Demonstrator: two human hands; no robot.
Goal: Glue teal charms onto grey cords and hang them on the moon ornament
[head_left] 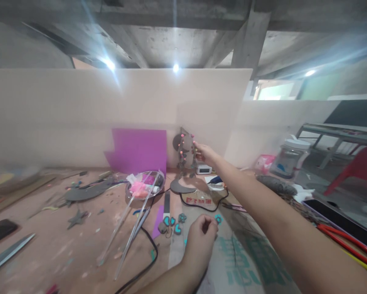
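Observation:
My right hand (204, 153) reaches far forward and touches a grey cone-shaped craft tree (186, 152) dotted with pink beads, which stands against the back wall. Its fingers pinch the tree's right edge. My left hand (202, 233) hovers low over the table with fingers curled, next to a small teal piece (218, 219); whether it pinches something tiny is unclear. Several teal and grey heart-shaped pieces (173, 222) lie just left of that hand.
A purple sheet (137, 150) leans on the wall. A metal bowl (131, 192) holds pink scraps. Clear rods (131, 228), a black cable (149, 249), a grey crescent (182, 188), a white clock (203, 169), a plastic jar (289, 159) and a blade (8, 253) surround the work area.

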